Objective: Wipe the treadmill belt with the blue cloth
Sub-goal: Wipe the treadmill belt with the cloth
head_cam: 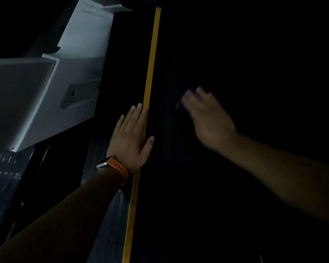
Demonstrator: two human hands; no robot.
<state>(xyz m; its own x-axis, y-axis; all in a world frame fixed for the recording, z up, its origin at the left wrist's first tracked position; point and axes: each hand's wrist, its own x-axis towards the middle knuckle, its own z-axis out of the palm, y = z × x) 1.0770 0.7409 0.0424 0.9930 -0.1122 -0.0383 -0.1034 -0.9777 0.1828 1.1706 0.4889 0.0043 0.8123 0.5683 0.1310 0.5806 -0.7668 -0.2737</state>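
At far left stands a pale grey machine frame (51, 88), dimly lit. Beside it runs the treadmill's dark side rail (110, 215), and the left hand (130, 138) rests flat on it — fingers straight and together, thumb out across the yellow stripe (150, 63) that edges the rail. An orange watch strap (118, 167) circles that wrist. Right of the stripe lies the treadmill belt (207, 205), almost black. Over it the right hand (207, 116) is blurred, fingers stretched forward and fairly straight, palm down. The blue cloth (179, 106) shows only as a faint dark patch at those fingertips — too dim to tell more.
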